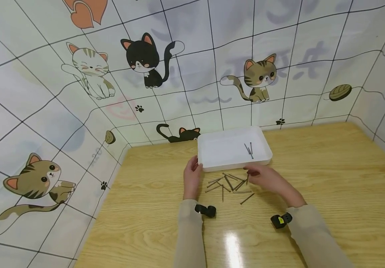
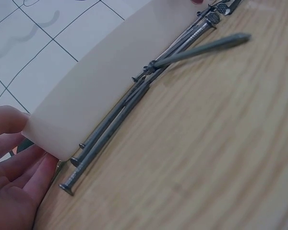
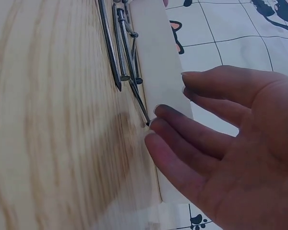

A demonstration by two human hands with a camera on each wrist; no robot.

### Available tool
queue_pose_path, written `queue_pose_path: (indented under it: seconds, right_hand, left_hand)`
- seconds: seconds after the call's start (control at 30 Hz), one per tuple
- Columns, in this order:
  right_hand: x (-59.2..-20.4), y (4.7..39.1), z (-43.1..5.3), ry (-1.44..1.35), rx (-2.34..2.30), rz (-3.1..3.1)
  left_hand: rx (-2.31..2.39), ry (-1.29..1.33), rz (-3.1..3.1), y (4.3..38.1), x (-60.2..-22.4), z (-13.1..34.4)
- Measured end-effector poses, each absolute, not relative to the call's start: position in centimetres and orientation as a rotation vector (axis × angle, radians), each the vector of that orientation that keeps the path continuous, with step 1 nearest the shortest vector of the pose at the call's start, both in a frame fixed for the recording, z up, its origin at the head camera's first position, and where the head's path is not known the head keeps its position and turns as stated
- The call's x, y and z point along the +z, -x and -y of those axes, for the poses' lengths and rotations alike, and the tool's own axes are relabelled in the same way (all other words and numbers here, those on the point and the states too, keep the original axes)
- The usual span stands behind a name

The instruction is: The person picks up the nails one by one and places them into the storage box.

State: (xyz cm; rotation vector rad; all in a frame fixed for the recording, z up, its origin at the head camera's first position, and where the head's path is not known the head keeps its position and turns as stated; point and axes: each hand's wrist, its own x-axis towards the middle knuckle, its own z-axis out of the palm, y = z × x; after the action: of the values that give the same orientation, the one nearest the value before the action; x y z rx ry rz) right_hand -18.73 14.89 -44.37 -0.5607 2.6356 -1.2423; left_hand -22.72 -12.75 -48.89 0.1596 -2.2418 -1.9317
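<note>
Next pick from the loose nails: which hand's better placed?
Right, I'd say. The right hand looks empty, its fingertips close to the end of a loose nail. The left hand grips the white tray at its near left corner, so seems less free.

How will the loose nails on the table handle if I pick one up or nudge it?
The nails have a grey metallic look, so they're probably stiff and fairly heavy for their size. Being slim and roundish, they may roll when nudged, though the wider heads could make them swing. Several overlap, so lifting one might drag others.
</note>
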Motion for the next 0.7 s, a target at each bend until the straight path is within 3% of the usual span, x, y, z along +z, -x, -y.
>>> queue_pose_path:
  seconds: [0.7]
  right_hand:
    - [-44.3, 17.9, -13.9, 0.624, -1.057, -2.575]
  left_hand:
    - [-1.958, -0.164, 2.216, 22.3, -48.5, 12.5]
